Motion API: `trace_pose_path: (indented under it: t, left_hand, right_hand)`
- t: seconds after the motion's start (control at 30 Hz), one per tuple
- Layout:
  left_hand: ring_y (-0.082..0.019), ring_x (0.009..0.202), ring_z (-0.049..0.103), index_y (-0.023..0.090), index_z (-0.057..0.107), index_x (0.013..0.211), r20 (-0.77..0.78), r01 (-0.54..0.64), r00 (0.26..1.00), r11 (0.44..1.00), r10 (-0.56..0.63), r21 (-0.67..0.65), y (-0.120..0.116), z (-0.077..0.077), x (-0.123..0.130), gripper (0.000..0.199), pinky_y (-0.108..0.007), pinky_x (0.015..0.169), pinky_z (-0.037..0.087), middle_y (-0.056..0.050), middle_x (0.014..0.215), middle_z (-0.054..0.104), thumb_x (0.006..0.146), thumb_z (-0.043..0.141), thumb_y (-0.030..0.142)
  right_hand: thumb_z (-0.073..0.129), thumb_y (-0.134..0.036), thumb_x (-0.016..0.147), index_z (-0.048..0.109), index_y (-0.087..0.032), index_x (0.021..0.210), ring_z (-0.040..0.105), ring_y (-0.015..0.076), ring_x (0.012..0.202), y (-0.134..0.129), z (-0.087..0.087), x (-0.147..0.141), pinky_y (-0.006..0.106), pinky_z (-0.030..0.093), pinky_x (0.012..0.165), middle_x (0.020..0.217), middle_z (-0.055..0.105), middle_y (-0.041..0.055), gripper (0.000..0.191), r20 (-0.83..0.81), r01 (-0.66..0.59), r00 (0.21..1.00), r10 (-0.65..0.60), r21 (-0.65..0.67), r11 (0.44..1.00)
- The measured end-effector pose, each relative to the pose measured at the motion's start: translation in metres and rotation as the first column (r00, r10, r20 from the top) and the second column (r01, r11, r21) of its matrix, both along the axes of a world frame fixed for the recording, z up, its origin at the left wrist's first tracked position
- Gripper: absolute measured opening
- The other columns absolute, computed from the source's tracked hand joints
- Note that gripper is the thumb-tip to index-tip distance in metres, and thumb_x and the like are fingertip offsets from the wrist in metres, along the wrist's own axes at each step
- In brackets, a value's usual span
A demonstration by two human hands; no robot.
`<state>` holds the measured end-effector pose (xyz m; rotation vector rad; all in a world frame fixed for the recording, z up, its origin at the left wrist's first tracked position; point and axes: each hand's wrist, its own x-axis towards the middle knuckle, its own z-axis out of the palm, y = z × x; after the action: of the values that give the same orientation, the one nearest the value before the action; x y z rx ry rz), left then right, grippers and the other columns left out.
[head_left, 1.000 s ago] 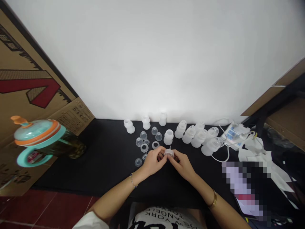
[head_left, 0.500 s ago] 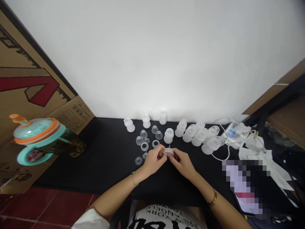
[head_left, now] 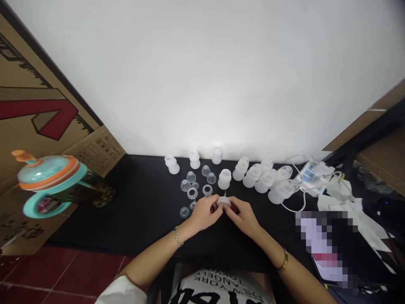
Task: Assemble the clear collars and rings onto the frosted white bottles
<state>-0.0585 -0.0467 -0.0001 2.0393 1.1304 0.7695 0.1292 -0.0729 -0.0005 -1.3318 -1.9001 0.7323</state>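
Note:
Between my left hand (head_left: 204, 213) and my right hand (head_left: 244, 216), a white bottle collar ring (head_left: 224, 201) is gripped by the fingertips of both. A thin pointed tip, apparently a teat's, sticks up behind the ring. Just beyond it an open white baby bottle (head_left: 224, 179) stands upright without a cap. Left of that bottle lie two loose collar rings (head_left: 192, 193), several clear dome caps (head_left: 191, 176) and clear teats (head_left: 184, 212). My left hand partly covers one teat. Several capped bottles (head_left: 253, 175) are grouped to the right.
Three more open bottles (head_left: 172, 164) stand along the wall. A teal and orange tumbler (head_left: 52, 181) is at the left by a cardboard box (head_left: 34, 109). At the right are a white cabled device (head_left: 311, 177), crumpled paper (head_left: 357, 211) and a blurred-out flat object (head_left: 332, 249).
Both hands stay on the collar ring in almost the same place. My fingers have shifted only slightly around it, and the view has moved a little.

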Motion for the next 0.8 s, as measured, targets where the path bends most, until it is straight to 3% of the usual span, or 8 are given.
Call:
trace_pose_path:
  t: [0.5, 0.8]
  left_hand:
    - [-0.012, 0.057, 0.044, 0.02, 0.043, 0.069, 0.047, -0.02, 0.999, 0.999, 0.021, -0.027, -0.0014, -0.0028, 0.0003, 0.028, -0.026, 0.058, 0.029, 0.004, 0.062, 0.047, 0.093, 0.052, 0.031]
    - [-0.011, 0.056, 0.043, 0.021, 0.04, 0.07, 0.007, -0.026, 1.0, 1.0, 0.026, -0.013, -0.0021, -0.0011, -0.0003, 0.027, -0.026, 0.058, 0.026, 0.005, 0.061, 0.045, 0.093, 0.051, 0.031]
  right_hand:
    - [0.053, -0.039, 0.098, 0.065, -0.023, 0.091, 0.058, 0.0165, 0.063, -0.0002, -0.0005, 0.0007, 0.027, 0.039, 0.058, 0.072, 0.064, -0.0008, 0.021, -0.02, -0.012, 1.0, 0.011, -0.043, 0.999]
    - [0.054, -0.037, 0.098, 0.061, -0.022, 0.084, 0.057, 0.0147, 0.059, 0.0002, -0.0012, 0.0002, 0.026, 0.038, 0.057, 0.068, 0.061, -0.0018, 0.022, -0.004, -0.007, 1.0, 0.007, -0.007, 1.0]
